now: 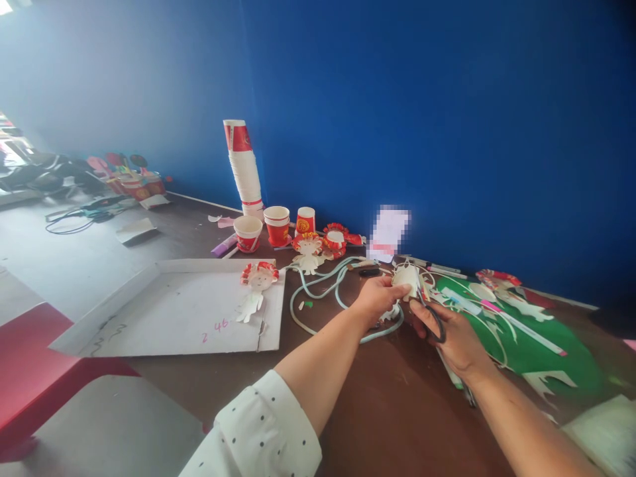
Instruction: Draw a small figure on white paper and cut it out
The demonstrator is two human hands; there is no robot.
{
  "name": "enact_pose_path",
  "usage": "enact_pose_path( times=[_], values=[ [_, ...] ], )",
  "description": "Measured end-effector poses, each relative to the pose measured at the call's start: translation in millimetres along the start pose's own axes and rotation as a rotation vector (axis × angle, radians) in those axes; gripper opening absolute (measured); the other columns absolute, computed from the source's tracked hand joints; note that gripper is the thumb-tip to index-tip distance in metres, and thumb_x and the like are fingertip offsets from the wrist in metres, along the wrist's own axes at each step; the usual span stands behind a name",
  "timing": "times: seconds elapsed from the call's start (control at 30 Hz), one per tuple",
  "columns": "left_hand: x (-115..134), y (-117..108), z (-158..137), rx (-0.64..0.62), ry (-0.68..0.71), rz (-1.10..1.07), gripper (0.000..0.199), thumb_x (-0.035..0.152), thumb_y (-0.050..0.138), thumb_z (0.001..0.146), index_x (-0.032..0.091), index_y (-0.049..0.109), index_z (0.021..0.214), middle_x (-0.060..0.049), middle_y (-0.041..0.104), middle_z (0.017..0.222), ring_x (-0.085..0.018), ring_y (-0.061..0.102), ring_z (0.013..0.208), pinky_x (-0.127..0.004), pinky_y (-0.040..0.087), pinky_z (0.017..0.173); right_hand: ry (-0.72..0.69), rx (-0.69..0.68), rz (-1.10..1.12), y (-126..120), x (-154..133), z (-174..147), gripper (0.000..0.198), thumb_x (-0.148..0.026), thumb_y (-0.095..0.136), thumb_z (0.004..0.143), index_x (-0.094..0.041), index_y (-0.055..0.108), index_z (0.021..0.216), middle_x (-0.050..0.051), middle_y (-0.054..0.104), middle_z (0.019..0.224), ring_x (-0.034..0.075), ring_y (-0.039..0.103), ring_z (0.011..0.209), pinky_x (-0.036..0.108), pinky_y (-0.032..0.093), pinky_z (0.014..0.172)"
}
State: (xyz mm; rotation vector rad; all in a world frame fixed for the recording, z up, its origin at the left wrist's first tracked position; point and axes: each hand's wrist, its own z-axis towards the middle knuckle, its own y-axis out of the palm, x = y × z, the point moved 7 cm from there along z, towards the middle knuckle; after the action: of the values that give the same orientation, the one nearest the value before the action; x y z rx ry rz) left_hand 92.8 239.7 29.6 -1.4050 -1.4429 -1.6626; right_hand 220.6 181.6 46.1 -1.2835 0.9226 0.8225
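My left hand pinches a small white paper cutout over the brown table. In my right hand is a pair of scissors with dark handles, its blades up against the paper's right edge. Whether the blades are apart is too small to tell. Curled white paper strips lie around the paper. To the left, a paper doll with a red frilled head rests on a white box lid. Another such doll lies farther back, beside a pale blue cable.
A tall stack of paper cups stands against the blue wall, near several red paper cups. A green sheet at the right bears markers and scraps. A red chair is at the lower left.
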Motion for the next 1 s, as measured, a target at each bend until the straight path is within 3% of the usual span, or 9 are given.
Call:
enact_pose_path(
  times=[0.1,0.23,0.67,0.73,0.87,1.0],
  values=[
    [-0.2,0.1,0.0,-0.005,-0.002,-0.008,0.032,0.042,0.077,0.066,0.014,0.063,0.073,0.004,0.044,0.053,-0.004,0.03,0.045,-0.022,0.02,0.044,0.049,-0.076,0.061,4.8,3.5,0.7,0.053,-0.072,0.066,0.069,-0.021,0.058,0.057,0.001,0.055,0.054,0.014,0.048,0.052,0.025,0.033,0.044],
    [1.1,-0.1,-1.7,0.005,-0.019,-0.027,0.033,0.041,0.078,0.065,0.014,0.061,0.071,0.004,0.044,0.053,-0.004,0.03,0.045,-0.022,0.02,0.045,0.088,-0.061,0.117,4.0,4.4,0.1,0.049,-0.068,0.07,0.068,-0.021,0.059,0.059,0.0,0.055,0.054,0.014,0.047,0.052,0.024,0.032,0.044],
    [-0.8,-1.3,1.6,-0.001,0.012,-0.013,0.032,0.04,0.076,0.066,0.015,0.057,0.069,0.006,0.041,0.052,-0.004,0.028,0.043,-0.023,0.016,0.045,0.039,-0.082,0.06,4.3,0.6,0.8,0.048,-0.067,0.068,0.071,-0.021,0.062,0.057,0.0,0.056,0.053,0.014,0.05,0.052,0.025,0.034,0.045],
    [0.2,-4.7,3.1,0.047,0.041,-0.026,0.032,0.04,0.077,0.065,0.015,0.058,0.069,0.005,0.044,0.053,-0.004,0.03,0.044,-0.022,0.019,0.045,0.039,-0.106,0.059,6.7,-2.2,-0.6,0.043,-0.064,0.07,0.071,-0.022,0.068,0.065,0.0,0.06,0.056,0.014,0.053,0.054,0.025,0.035,0.047],
    [5.6,-21.5,4.4,0.263,0.117,-0.131,0.028,0.037,0.075,0.067,0.015,0.058,0.07,0.006,0.043,0.051,-0.004,0.031,0.043,-0.022,0.021,0.045,0.087,-0.168,0.039,14.7,-5.7,-5.6,0.042,-0.058,0.072,0.071,-0.022,0.074,0.092,0.001,0.067,0.064,0.017,0.06,0.061,0.026,0.041,0.053],
    [10.8,-32.2,4.4,0.379,0.188,-0.256,0.019,0.03,0.07,0.069,0.015,0.058,0.072,0.008,0.038,0.05,-0.004,0.03,0.045,-0.02,0.024,0.047,0.094,-0.243,0.079,22.8,-5.9,-8.4,0.036,-0.049,0.076,0.07,-0.021,0.072,0.093,-0.001,0.068,0.064,0.018,0.062,0.063,0.028,0.047,0.061]
  ],
)
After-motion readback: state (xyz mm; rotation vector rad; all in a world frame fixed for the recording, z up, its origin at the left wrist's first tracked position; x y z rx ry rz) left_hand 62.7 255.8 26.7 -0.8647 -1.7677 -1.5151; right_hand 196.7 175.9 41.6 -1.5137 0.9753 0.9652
